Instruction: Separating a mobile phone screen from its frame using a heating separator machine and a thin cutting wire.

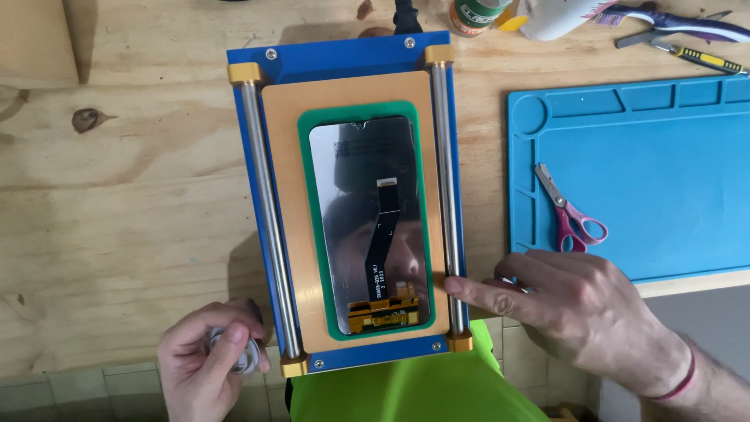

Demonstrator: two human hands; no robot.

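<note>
- Phone screen panel [371, 223] lying back side up, ribbon cable and gold connector showing, seated in a green mould [311, 234] on the tan pad [283, 234] of a blue fixture [336, 59] at the middle of the tabletop [117, 195].
- Snug in the mould's cut-out, likely so as not to slide; two steel rails [268, 219] with gold end caps running along either side of the pad.
- Right hand [578, 309] beside the fixture's lower right corner, index finger stretched out with its tip touching the pad's edge next to the right rail, other fingers loosely curled, holding nothing that can be made out.
- Left hand [207, 363] at the fixture's lower left corner, closed round a small pale bundle [234, 348], perhaps a coiled wire or cord; cannot tell which.
- Bright green cloth [406, 391] just below the fixture, at the near edge.
- Blue work mat [648, 187] well to the right, pink-handled scissors [566, 211] lying on it.
- Bottles [476, 16] and hand tools [687, 35] along the far edge.
</note>
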